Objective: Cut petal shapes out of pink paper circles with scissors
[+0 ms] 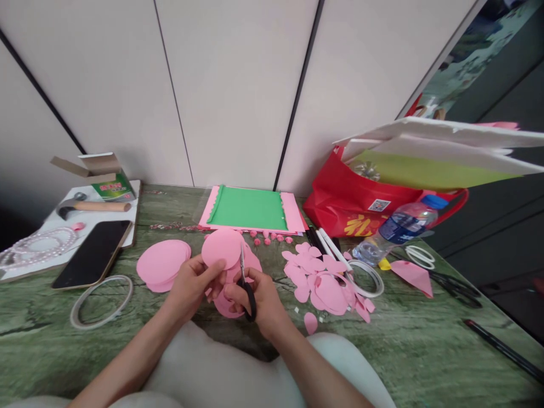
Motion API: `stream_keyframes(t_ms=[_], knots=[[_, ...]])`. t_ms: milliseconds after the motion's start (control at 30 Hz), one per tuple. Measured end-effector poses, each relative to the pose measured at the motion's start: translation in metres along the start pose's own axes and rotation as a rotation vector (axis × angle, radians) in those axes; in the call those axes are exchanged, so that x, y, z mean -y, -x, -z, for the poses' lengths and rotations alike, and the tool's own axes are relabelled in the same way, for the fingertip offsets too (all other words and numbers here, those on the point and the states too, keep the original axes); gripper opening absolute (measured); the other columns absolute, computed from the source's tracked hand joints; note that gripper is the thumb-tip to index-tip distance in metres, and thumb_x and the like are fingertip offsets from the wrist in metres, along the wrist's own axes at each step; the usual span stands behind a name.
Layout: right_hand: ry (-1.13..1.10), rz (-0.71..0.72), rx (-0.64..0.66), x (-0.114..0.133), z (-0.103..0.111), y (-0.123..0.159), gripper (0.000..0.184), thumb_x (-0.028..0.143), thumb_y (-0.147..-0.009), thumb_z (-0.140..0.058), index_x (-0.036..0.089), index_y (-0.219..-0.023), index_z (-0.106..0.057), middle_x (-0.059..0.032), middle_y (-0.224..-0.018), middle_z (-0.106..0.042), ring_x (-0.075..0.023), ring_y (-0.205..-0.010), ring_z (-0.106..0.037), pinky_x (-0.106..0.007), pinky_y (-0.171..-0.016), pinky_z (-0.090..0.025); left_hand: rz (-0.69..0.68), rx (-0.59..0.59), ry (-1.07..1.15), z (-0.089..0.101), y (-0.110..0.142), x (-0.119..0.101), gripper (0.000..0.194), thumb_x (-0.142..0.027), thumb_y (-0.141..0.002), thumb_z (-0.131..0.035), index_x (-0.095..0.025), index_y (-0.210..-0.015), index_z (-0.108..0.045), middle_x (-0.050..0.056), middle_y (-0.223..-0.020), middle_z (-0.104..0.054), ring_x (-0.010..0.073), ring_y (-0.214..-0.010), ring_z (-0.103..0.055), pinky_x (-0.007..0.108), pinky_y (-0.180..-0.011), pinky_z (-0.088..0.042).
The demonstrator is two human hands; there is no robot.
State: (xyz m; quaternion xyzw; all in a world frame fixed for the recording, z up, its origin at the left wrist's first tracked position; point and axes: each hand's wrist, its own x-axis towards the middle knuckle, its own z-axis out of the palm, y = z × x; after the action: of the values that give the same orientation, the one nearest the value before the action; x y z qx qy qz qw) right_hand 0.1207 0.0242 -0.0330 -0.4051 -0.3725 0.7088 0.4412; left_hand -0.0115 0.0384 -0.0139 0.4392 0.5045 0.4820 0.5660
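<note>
Between the thumb and fingers of my left hand [198,282] is a pink paper circle [221,248], held up over the table. My right hand [258,297] grips black-handled scissors [250,300], fingers in the loops. Their blades point away from me, along the circle's right edge; I cannot tell whether they are parted. More pink paper lies under both hands, partly hidden by them. Left of my left hand rests a stack of pink paper circles [162,263]. Pink petal-shaped cut-outs [312,271] are heaped to the right of my right hand.
Green and pink sheets [250,208] lie at the back, with small pink rolled pieces [267,241] before them. At left are a phone [93,255], a hammer [97,207] and a tape roll [101,301]. A water bottle [397,229] leans on a red bag [335,198] at right.
</note>
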Motion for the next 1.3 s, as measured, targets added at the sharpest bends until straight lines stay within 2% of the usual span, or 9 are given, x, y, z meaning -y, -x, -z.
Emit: stream_keyframes(t_ms=[133, 233, 467, 767, 1033, 1200, 1300], knots=[[0.054, -0.006, 0.017, 0.003, -0.003, 0.004, 0.042, 0.032, -0.047, -0.078, 0.018, -0.071, -0.046, 0.0102, -0.039, -0.048, -0.0064, -0.035, -0.040, -0.018, -0.037, -0.034, 0.028, -0.020, -0.033, -0.002, 0.001, 0.002, 0.033, -0.038, -0.063, -0.067, -0.012, -0.047, -0.054, -0.003, -0.037, -0.048, 0.0045, -0.029, -0.037, 0.017, -0.031, -0.024], [0.098, 0.030, 0.024, 0.006, -0.004, 0.007, 0.042, 0.029, -0.048, -0.077, 0.019, -0.074, -0.045, 0.0091, -0.045, -0.051, -0.0067, -0.040, -0.041, -0.018, -0.041, -0.032, 0.025, -0.046, -0.051, -0.001, 0.002, 0.003, 0.034, -0.035, -0.060, -0.070, -0.012, -0.042, -0.051, -0.005, -0.035, -0.044, 0.0032, -0.030, -0.032, 0.017, -0.032, -0.021], [0.098, 0.090, 0.012, 0.013, -0.004, 0.012, 0.049, 0.028, -0.047, -0.079, 0.020, -0.078, -0.042, 0.0067, -0.057, -0.052, -0.0083, -0.052, -0.043, -0.018, -0.046, -0.033, -0.007, -0.007, -0.132, -0.002, 0.006, -0.002, 0.034, -0.033, -0.059, -0.068, -0.014, -0.040, -0.047, -0.007, -0.032, -0.037, 0.0028, -0.032, -0.027, 0.018, -0.033, -0.016], [0.089, 0.120, 0.055, 0.011, -0.006, 0.015, 0.048, 0.032, -0.047, -0.080, 0.020, -0.075, -0.042, 0.0073, -0.055, -0.049, -0.0065, -0.048, -0.037, -0.018, -0.044, -0.030, -0.015, 0.046, -0.142, -0.001, 0.009, -0.005, 0.037, -0.036, -0.061, -0.066, -0.015, -0.040, -0.044, -0.007, -0.032, -0.034, 0.0035, -0.033, -0.026, 0.020, -0.035, -0.017], [0.073, 0.123, 0.043, 0.008, -0.005, 0.016, 0.048, 0.031, -0.046, -0.080, 0.019, -0.076, -0.045, 0.0079, -0.054, -0.049, -0.0052, -0.046, -0.035, -0.017, -0.043, -0.026, -0.016, 0.065, -0.117, 0.001, 0.011, -0.012, 0.036, -0.036, -0.060, -0.066, -0.015, -0.040, -0.044, -0.006, -0.032, -0.035, 0.0035, -0.032, -0.026, 0.019, -0.034, -0.015], [0.078, 0.112, 0.034, 0.007, -0.005, 0.017, 0.044, 0.032, -0.048, -0.079, 0.019, -0.075, -0.046, 0.0079, -0.052, -0.050, -0.0063, -0.044, -0.041, -0.018, -0.044, -0.034, -0.036, 0.036, -0.148, 0.000, 0.012, -0.011, 0.035, -0.036, -0.059, -0.067, -0.015, -0.042, -0.045, -0.007, -0.033, -0.034, 0.0036, -0.034, -0.026, 0.019, -0.035, -0.016], [0.098, 0.127, 0.041, 0.007, -0.004, 0.019, 0.043, 0.032, -0.049, -0.078, 0.019, -0.075, -0.047, 0.0082, -0.050, -0.050, -0.0060, -0.041, -0.041, -0.018, -0.041, -0.034, -0.055, 0.025, -0.135, 0.000, 0.012, -0.012, 0.033, -0.037, -0.060, -0.067, -0.015, -0.045, -0.046, -0.007, -0.035, -0.035, 0.0036, -0.034, -0.025, 0.019, -0.035, -0.016]])
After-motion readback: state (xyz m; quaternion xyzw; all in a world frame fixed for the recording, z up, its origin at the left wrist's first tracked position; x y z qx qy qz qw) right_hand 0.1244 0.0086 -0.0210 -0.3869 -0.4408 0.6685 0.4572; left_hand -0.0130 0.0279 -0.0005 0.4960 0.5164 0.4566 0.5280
